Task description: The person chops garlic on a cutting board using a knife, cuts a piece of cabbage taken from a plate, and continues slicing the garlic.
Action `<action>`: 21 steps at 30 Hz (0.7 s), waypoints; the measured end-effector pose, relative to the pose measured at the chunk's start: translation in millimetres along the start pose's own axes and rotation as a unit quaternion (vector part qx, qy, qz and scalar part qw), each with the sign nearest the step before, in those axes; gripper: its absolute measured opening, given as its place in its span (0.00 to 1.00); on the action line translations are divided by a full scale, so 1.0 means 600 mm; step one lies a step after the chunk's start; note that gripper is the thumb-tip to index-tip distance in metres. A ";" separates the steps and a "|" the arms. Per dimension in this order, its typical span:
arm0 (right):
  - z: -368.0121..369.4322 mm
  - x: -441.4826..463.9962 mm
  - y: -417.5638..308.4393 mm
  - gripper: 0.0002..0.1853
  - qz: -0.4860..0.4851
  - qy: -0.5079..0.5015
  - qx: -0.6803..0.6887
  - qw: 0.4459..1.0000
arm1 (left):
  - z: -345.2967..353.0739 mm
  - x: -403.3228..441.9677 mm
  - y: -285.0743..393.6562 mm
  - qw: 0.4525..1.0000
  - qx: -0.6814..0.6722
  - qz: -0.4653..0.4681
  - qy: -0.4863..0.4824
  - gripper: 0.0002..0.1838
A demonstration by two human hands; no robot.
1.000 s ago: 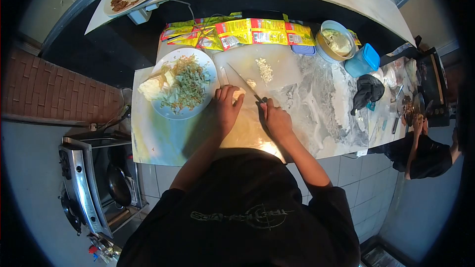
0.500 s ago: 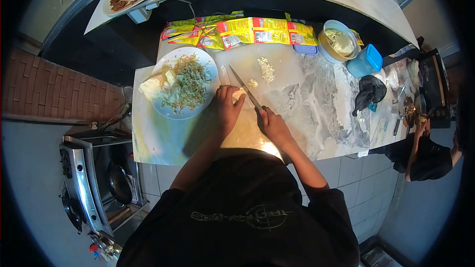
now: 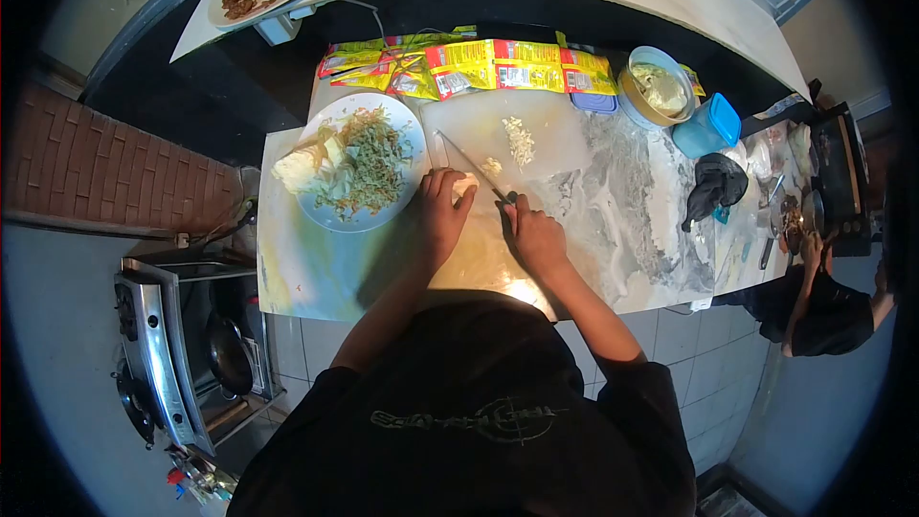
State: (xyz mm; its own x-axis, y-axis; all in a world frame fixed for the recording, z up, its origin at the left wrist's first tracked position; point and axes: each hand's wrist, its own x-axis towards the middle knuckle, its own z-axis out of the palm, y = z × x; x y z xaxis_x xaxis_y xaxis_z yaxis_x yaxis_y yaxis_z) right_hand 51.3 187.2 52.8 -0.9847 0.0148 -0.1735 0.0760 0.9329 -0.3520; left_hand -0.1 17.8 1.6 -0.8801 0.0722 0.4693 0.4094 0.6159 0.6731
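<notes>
My right hand (image 3: pixel 538 241) is closed around the dark handle of a kitchen knife (image 3: pixel 469 161). Its blade slants up and to the left over a whitish cutting board (image 3: pixel 459 117). Beside the blade, the fingers of my left hand (image 3: pixel 444 218) are bent around a pale piece of food (image 3: pixel 465 186) at the board's near edge; its kind is unclear. A small heap of finely cut pale bits (image 3: pixel 491 168) lies just right of the blade. Farther up the board is a larger pile of chopped white pieces (image 3: pixel 518 142).
Left of the board, a plate (image 3: pixel 337 223) holds shredded greens and a pale cabbage chunk (image 3: pixel 302 168). Yellow sachets (image 3: pixel 464 69) line the back. A tub (image 3: pixel 635 101), a blue container (image 3: pixel 706 129) and a black bag (image 3: pixel 716 187) stand right. Another person (image 3: pixel 831 311) works far right.
The knife has turned slightly, its tip a little farther left, and its blade now looks thinner. My right hand has shifted slightly. My left hand keeps its hold on the pale piece.
</notes>
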 end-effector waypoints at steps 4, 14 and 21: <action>0.005 0.003 0.025 0.24 0.005 -0.013 0.106 0.994 | 0.005 0.000 -0.008 0.999 -0.031 -0.007 0.029 0.12; 0.015 -0.005 0.022 0.23 -0.014 -0.022 0.203 0.979 | -0.003 0.000 0.000 1.000 -0.007 0.024 0.014 0.07; 0.019 0.000 0.011 0.23 -0.008 -0.021 0.104 0.994 | -0.011 0.006 0.014 0.999 -0.005 0.033 0.005 0.06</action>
State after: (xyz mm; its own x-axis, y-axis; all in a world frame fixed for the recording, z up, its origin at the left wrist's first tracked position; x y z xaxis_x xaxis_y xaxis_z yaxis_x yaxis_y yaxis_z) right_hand 53.6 189.5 39.8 -0.9789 -0.0180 -0.2036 0.0962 0.8385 -0.5364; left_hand 1.9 17.9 12.8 -0.8489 0.1044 0.5182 0.4687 0.6021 0.6464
